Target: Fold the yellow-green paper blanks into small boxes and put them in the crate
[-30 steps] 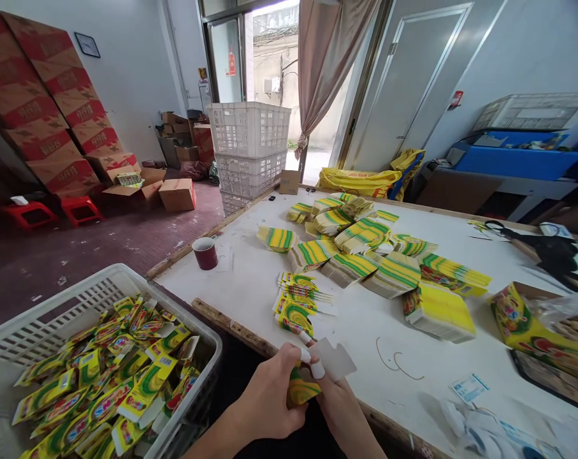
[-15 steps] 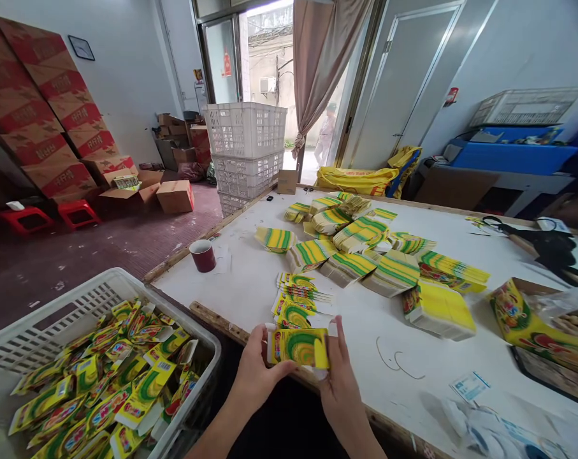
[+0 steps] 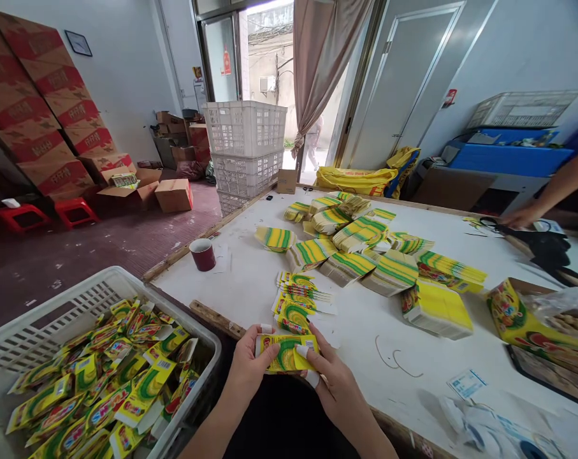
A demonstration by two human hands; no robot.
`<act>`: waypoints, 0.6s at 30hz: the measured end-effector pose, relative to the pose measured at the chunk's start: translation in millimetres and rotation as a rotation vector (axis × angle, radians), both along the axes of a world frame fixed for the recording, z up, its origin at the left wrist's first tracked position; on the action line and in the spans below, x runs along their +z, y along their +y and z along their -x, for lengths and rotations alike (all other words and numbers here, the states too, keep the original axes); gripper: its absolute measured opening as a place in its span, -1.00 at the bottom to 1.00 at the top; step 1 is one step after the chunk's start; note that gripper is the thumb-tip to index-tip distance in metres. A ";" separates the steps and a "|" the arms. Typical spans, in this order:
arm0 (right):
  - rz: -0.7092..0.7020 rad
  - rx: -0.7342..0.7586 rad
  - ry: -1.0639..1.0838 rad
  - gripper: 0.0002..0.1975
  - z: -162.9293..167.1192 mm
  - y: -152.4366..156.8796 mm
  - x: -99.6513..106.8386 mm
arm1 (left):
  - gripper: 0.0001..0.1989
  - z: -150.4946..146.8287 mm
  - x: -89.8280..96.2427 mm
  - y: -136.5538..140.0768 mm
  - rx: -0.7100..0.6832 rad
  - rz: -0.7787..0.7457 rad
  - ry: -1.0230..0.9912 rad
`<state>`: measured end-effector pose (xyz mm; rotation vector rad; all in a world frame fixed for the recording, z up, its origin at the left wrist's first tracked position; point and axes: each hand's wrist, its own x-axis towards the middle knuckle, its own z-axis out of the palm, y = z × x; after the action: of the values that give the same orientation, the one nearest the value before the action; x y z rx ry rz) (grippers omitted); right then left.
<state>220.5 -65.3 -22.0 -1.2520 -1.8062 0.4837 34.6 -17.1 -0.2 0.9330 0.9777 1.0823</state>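
Between my two hands is a small yellow and green printed carton (image 3: 285,354), held over the table's near edge. My left hand (image 3: 251,360) grips its left end, the thumb lying on the front face. At the right end, my right hand (image 3: 334,376) pinches the carton near a yellow flap. White wraps cover some of my fingertips. Just beyond lies a fanned row of flat cartons (image 3: 296,303). Further back are several stacked bundles of flat cartons (image 3: 350,264). A white plastic crate (image 3: 119,275) at my left holds many folded cartons (image 3: 111,382).
A dark red mug (image 3: 203,256) stands on the white table (image 3: 365,357) at left. On the right are an open printed box (image 3: 513,312), a black strap (image 3: 540,248) and crumpled plastic (image 3: 480,430). Another person's hand (image 3: 522,217) reaches in at the far right. White crates (image 3: 245,131) stand stacked behind.
My right hand has closed in on the carton's right end, its thumb now at the flap. The carton has shifted slightly left. Another person's arm has come into view at right.
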 end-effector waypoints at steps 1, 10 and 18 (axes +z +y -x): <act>0.015 0.015 -0.002 -0.72 -0.8 -0.2 3.8 | -0.54 0.1 1.8 -1.2 0.000 0.015 -0.010; 0.124 -0.064 0.387 -0.59 22.9 1.6 16.3 | -0.51 1.4 1.3 0.4 -0.033 0.014 0.057; 0.234 -0.290 0.078 -0.58 10.7 45.3 -21.1 | -0.76 107.5 35.9 33.3 0.335 -0.339 1.187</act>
<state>209.8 -20.0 -43.1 -1.6030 -1.5022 0.5812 -72.9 16.2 35.6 1.8121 1.9990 0.9353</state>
